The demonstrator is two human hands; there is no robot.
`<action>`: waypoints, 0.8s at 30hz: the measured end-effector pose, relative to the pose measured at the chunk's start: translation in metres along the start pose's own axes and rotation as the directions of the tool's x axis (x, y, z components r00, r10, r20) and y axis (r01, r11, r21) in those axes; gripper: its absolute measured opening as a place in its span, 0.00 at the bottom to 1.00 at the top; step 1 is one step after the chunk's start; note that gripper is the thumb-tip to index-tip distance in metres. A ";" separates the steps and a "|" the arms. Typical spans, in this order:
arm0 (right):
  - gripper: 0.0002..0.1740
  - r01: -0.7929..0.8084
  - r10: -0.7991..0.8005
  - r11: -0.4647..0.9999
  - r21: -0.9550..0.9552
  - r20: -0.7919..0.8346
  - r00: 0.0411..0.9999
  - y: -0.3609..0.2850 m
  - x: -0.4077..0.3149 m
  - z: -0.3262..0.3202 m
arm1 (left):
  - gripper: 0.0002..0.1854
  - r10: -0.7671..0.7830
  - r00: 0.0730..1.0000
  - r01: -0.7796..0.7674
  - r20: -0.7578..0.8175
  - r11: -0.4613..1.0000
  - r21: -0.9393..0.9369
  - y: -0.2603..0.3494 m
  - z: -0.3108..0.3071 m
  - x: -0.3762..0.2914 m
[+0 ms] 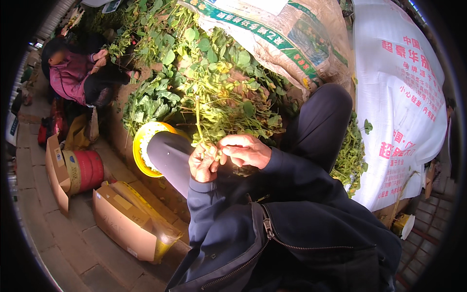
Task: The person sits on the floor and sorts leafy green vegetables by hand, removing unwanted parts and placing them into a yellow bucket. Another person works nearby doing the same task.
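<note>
My left hand (204, 163) grips the lower part of a bean plant (198, 115), whose pale green stem points away from me. Close beside it, my right hand (247, 149) has its thumb and fingers pinched together at the plant; what lies between the fingertips is mostly hidden. Beyond both hands spreads a heap of leafy bean plants (251, 106) with green and yellowing leaves. By my left knee stands a yellow bucket (137, 148), partly covered by my leg. Small pale pieces (149, 135) fill it, too bright to make out clearly.
A person (71, 78) sits at the far left, holding plants. Nearer are a red-and-yellow tub (85, 171), an open cardboard box (124, 222) and another cardboard piece (56, 171). A woven sack (313, 40) lies ahead; white printed sheeting (397, 95) stands at right.
</note>
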State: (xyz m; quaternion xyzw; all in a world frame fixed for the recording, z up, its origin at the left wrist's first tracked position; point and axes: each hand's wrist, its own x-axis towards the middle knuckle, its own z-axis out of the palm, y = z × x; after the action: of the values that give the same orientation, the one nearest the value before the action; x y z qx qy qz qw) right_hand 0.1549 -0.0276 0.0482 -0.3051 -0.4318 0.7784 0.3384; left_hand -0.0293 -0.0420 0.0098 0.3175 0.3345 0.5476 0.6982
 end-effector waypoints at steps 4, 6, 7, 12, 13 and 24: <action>0.15 -0.103 0.097 0.966 0.236 0.036 0.995 0.000 0.001 -0.004 | 0.07 0.049 0.999 -0.047 0.025 0.996 -0.077 -0.008 -0.007 0.000; 0.16 -0.121 0.113 0.938 0.324 0.045 0.993 0.006 0.003 -0.004 | 0.08 0.064 0.998 -0.061 0.025 0.992 -0.110 -0.011 -0.009 0.001; 0.16 -0.127 0.117 0.935 0.331 0.050 0.992 0.006 0.003 -0.004 | 0.09 0.065 0.998 -0.062 0.019 0.990 -0.125 -0.011 -0.010 0.001; 0.15 -0.036 0.043 0.971 0.235 -0.025 0.999 0.006 0.002 0.003 | 0.15 0.048 0.999 -0.051 -0.020 0.964 -0.260 -0.011 -0.006 0.002; 0.14 -0.024 0.039 0.982 0.186 -0.076 0.996 0.007 0.003 0.002 | 0.15 0.010 0.999 -0.019 -0.033 0.959 -0.283 -0.010 -0.008 0.002; 0.10 0.022 -0.093 0.982 -0.189 -0.376 0.922 0.023 0.032 -0.007 | 0.18 -0.180 0.983 0.178 0.039 0.877 -0.446 0.000 -0.015 -0.005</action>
State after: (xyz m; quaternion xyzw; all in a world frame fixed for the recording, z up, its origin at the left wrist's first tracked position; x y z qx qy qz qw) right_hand 0.1356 -0.0083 0.0190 -0.4680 -0.4353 0.6508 0.4098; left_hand -0.0423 -0.0457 0.0022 0.1154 0.2286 0.5435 0.7994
